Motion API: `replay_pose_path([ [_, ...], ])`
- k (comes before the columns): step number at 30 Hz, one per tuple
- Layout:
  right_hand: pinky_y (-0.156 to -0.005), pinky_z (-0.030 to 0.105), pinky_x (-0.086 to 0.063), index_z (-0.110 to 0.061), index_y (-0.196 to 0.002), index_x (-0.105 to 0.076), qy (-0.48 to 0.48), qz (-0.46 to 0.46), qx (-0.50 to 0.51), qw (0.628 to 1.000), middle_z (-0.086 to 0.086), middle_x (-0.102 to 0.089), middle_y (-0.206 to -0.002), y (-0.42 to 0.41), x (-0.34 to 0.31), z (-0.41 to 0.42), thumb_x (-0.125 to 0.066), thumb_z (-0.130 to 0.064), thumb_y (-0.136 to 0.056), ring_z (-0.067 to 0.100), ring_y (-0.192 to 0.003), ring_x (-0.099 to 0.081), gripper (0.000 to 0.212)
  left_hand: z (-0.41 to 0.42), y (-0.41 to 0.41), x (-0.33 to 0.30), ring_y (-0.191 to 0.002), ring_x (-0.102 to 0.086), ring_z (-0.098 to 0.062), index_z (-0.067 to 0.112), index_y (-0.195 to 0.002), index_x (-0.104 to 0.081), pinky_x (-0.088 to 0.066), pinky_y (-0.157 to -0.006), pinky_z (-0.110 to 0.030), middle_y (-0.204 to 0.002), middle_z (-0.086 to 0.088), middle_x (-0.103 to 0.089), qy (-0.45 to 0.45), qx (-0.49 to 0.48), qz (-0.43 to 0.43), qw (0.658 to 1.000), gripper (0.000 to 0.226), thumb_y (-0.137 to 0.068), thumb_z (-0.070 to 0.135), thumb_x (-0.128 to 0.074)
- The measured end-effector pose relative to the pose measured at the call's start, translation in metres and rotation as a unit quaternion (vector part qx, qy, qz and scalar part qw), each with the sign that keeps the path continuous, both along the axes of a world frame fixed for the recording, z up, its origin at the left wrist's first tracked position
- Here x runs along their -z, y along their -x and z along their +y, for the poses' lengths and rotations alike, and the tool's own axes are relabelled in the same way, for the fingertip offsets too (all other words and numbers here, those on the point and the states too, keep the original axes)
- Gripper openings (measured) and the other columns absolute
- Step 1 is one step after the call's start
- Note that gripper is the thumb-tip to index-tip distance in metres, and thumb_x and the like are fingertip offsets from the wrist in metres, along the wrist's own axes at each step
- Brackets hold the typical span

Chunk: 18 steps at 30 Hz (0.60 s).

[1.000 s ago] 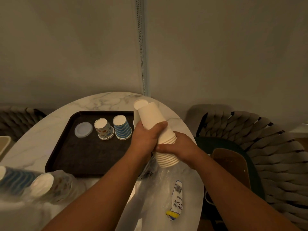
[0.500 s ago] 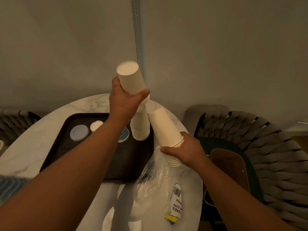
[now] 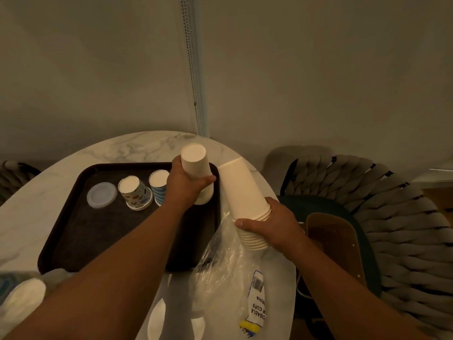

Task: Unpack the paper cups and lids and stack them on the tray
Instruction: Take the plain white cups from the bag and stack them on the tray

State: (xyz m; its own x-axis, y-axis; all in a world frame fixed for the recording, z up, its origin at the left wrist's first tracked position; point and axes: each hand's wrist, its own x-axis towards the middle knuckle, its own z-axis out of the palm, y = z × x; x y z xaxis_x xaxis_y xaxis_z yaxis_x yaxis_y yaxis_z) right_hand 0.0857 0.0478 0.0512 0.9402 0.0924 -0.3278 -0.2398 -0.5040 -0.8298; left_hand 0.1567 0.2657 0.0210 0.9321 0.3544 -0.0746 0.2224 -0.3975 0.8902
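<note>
A person's left hand [image 3: 185, 186] curls its fingers [image 3: 208, 179] around an upside-down stack of plain white paper cups [image 3: 197, 168] at the far right corner of a dark rectangular plastic tray [image 3: 98, 241]; whether the stack's rim touches the tray cannot be told. The right hand [image 3: 272, 223], thumb and fingers wrapped tight, grips a second, tilted stack of white paper cups [image 3: 241, 196] just right of the tray, with a crinkled clear plastic wrapper [image 3: 235, 273] hanging below it. On the tray stand an inverted patterned paper cup [image 3: 134, 192], an inverted blue-striped paper cup [image 3: 158, 186] beside it and a clear round plastic lid [image 3: 101, 195] to their left. The tray rests on a white marble-look round surface [image 3: 36, 192]. A grey woven chair [image 3: 392, 217] stands at right.
</note>
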Motion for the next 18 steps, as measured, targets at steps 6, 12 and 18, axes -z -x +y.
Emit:
replay_pose_path([
  [6, -0.077, 0.024, -0.052, -0.028, -0.102, -0.058, -0.177, 0.079, -0.015, 0.981, -0.002, -0.068, -0.105, 0.000, -0.004, 0.005, -0.090, -0.042, -0.050, 0.013, -0.095, -0.064, 0.063, -0.019, 0.065, -0.033, -0.111, -0.057, -0.014, 0.020, -0.129, -0.045, -0.049, -0.099, -0.033, -0.122, -0.008, -0.055, 0.102, -0.104, -0.203, 0.968, 0.062, -0.080, 0.047, -0.071],
  [12, -0.086, 0.035, -0.056, -0.014, -0.111, -0.065, -0.223, 0.125, -0.105, 0.961, 0.006, -0.073, -0.104, 0.001, -0.013, 0.017, -0.084, -0.042, -0.049, 0.022, -0.098, -0.069, 0.070, -0.042, 0.082, -0.043, -0.110, -0.064, -0.033, 0.011, -0.131, -0.051, -0.052, -0.094, -0.055, -0.121, -0.020, -0.063, 0.408, 0.065, 0.027, 0.910, 0.083, -0.059, 0.030, -0.089],
  [18, -0.082, 0.033, -0.057, -0.026, -0.096, -0.065, -0.061, 0.023, -0.105, 0.992, -0.004, -0.072, -0.093, 0.008, -0.022, 0.030, -0.089, -0.035, -0.062, 0.010, -0.084, -0.068, 0.042, -0.050, 0.085, -0.043, -0.100, -0.068, -0.033, 0.010, -0.119, -0.058, -0.054, -0.089, -0.056, -0.108, -0.018, -0.069, 0.372, -0.018, 0.009, 0.928, 0.075, -0.052, 0.036, -0.084],
])
